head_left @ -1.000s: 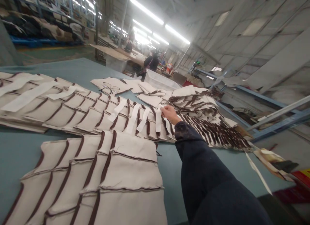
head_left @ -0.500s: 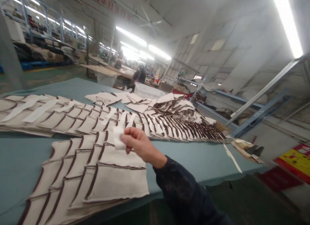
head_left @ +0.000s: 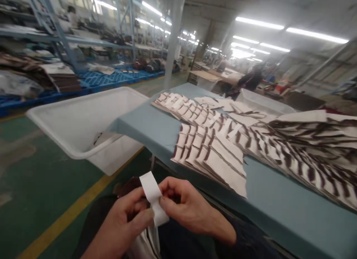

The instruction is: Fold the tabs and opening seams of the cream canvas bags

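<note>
Both hands meet low in the centre of the head view, in front of the table edge. My right hand (head_left: 189,208) pinches a white strip (head_left: 150,187) between thumb and fingers. Closed around the lower part of the same strip is my left hand (head_left: 125,218), whose thumb presses it near some pale fabric with dark edges (head_left: 143,244) hanging below. Beyond the hands, a stack of cream pieces with dark brown edges (head_left: 225,158) lies fanned on the table. A longer overlapping row of similar pieces (head_left: 200,115) runs behind it, with white strips on top.
The blue-green table (head_left: 279,192) stretches from centre to right. A large white bin (head_left: 83,117) stands at its left end. Loose cream pieces and a clear box (head_left: 264,102) are on the far side, near a person (head_left: 249,80). Blue pallets (head_left: 111,78) and shelving stand at the back left.
The view has swung left. My right hand has come back from above the cream stack with the white strip, and my left hand has come into view, holding it too.
</note>
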Demonstrator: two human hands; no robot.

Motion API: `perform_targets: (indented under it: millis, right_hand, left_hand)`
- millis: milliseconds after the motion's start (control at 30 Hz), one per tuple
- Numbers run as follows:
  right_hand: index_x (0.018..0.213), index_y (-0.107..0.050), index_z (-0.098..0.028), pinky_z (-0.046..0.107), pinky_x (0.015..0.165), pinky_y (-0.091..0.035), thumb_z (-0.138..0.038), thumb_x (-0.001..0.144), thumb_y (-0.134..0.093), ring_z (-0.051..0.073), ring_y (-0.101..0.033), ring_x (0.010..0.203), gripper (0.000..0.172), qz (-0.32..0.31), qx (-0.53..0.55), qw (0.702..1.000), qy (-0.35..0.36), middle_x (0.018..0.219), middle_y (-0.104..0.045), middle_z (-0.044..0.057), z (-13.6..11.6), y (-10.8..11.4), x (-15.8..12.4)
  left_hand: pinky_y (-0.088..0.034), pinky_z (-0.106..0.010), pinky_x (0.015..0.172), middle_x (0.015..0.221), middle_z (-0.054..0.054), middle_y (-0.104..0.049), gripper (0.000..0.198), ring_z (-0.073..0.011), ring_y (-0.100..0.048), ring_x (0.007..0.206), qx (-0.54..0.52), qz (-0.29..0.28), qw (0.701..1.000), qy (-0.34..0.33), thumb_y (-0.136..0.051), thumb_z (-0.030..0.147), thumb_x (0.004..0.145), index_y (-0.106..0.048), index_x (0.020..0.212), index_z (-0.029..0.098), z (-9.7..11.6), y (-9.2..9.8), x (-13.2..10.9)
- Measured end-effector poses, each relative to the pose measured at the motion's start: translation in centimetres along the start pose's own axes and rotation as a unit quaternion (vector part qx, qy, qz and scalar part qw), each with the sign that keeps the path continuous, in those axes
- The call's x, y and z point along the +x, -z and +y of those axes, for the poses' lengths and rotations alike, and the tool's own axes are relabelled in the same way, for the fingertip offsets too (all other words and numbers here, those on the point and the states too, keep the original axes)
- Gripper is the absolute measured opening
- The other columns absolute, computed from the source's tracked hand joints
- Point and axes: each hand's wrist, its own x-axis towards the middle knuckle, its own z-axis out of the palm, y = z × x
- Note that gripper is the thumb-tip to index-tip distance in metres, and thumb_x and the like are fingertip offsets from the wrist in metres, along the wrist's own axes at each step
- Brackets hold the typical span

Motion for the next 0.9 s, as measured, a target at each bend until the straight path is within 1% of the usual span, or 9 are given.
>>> perform_targets:
  millis: [67, 167, 300, 367, 467, 600, 733, 833, 900]
  right_hand:
    - [0.104, -0.073, -0.024, 0.028, 0.065, -0.038, -0.036, 0.097, -0.080, 0.013, -0.051, 0.070, 0.015, -0.021, -0.039, 0.999, -0.014, 0.081, -0.065, -0.006, 0.2, -1.4, -0.3]
    - [0.101, -0.073, -0.024, 0.028, 0.064, -0.039, -0.034, 0.099, -0.073, 0.013, -0.052, 0.069, 0.010, -0.030, -0.094, 0.995, -0.020, 0.079, -0.065, -0.006, 0.1, -2.8, -0.7]
    - [0.098, -0.075, -0.024, 0.029, 0.063, -0.040, -0.032, 0.100, -0.075, 0.013, -0.054, 0.066, 0.008, -0.036, -0.140, 0.989, -0.020, 0.076, -0.066, -0.006, -0.6, -3.6, -1.2]
    - [0.098, -0.077, -0.024, 0.029, 0.063, -0.040, -0.037, 0.100, -0.086, 0.013, -0.053, 0.066, 0.015, -0.022, -0.137, 0.990, -0.024, 0.075, -0.066, -0.006, -0.9, -3.6, -1.4]
    - [0.103, -0.082, -0.024, 0.030, 0.066, -0.043, -0.053, 0.094, -0.104, 0.015, -0.056, 0.071, 0.038, 0.022, -0.093, 0.995, -0.018, 0.079, -0.071, -0.004, -1.1, -3.6, -1.5]
    - [0.099, -0.082, -0.023, 0.032, 0.074, -0.049, -0.074, 0.093, -0.106, 0.017, -0.062, 0.079, 0.057, 0.036, -0.017, 0.999, -0.015, 0.087, -0.076, -0.001, -0.5, -4.6, -1.3]
    - [0.099, -0.081, -0.023, 0.035, 0.082, -0.051, -0.079, 0.092, -0.105, 0.018, -0.063, 0.082, 0.061, 0.037, 0.044, 0.998, -0.012, 0.090, -0.077, 0.000, 0.3, -5.8, -1.2]
    - [0.100, -0.080, -0.024, 0.035, 0.083, -0.051, -0.079, 0.090, -0.105, 0.019, -0.062, 0.083, 0.061, 0.033, 0.083, 0.996, -0.017, 0.091, -0.076, 0.000, 0.6, -6.3, -1.3]
    - [0.100, -0.080, -0.024, 0.035, 0.086, -0.052, -0.073, 0.090, -0.107, 0.019, -0.064, 0.085, 0.058, 0.038, 0.093, 0.995, -0.024, 0.093, -0.077, 0.000, 0.8, -6.6, -1.3]
  left_hand:
    - [-0.056, -0.027, 0.067, 0.075, 0.001, -0.076, 0.053, -0.0220, -0.067, 0.070, -0.015, 0.047, 0.999, 0.016, -0.106, 0.065, 0.088, -0.100, 0.118, 0.021, -0.1, -0.8, -0.9]
    - [-0.061, -0.029, 0.072, 0.080, -0.002, -0.082, 0.045, -0.0250, -0.072, 0.075, -0.006, 0.113, 0.994, -0.008, -0.099, 0.067, 0.092, -0.098, 0.095, 0.022, -0.6, -1.0, -1.9]
    - [-0.053, -0.026, 0.063, 0.071, -0.002, -0.076, 0.051, -0.0207, -0.065, 0.067, 0.012, 0.139, 0.990, -0.034, -0.093, 0.067, 0.096, -0.088, 0.074, 0.022, -1.1, -0.2, -3.2]
    - [-0.051, -0.025, 0.062, 0.072, -0.003, -0.077, 0.051, -0.0193, -0.063, 0.067, -0.004, 0.137, 0.991, 0.002, -0.094, 0.068, 0.096, -0.089, 0.078, 0.020, -0.7, 0.1, -4.0]
    - [-0.052, -0.025, 0.063, 0.076, -0.006, -0.082, 0.056, -0.0204, -0.066, 0.069, -0.054, 0.112, 0.990, 0.062, -0.097, 0.074, 0.094, -0.093, 0.087, 0.018, 0.0, 0.2, -5.0]
    - [-0.053, -0.025, 0.063, 0.078, -0.009, -0.085, 0.065, -0.0210, -0.068, 0.069, -0.088, 0.064, 0.990, 0.085, -0.101, 0.081, 0.093, -0.096, 0.093, 0.016, -0.2, 0.3, -5.7]
    - [-0.054, -0.025, 0.063, 0.077, -0.008, -0.085, 0.065, -0.0205, -0.068, 0.069, -0.101, 0.095, 0.986, 0.095, -0.103, 0.082, 0.091, -0.099, 0.098, 0.017, -1.0, 0.3, -5.8]
    - [-0.054, -0.026, 0.060, 0.080, -0.009, -0.087, 0.065, -0.0212, -0.069, 0.067, -0.080, 0.073, 0.991, 0.073, -0.100, 0.081, 0.093, -0.101, 0.100, 0.017, -1.3, 0.3, -5.5]
    - [-0.059, -0.027, 0.063, 0.086, -0.010, -0.091, 0.060, -0.0238, -0.074, 0.071, -0.046, 0.066, 0.995, 0.051, -0.097, 0.077, 0.095, -0.102, 0.103, 0.018, -1.2, 0.2, -5.3]
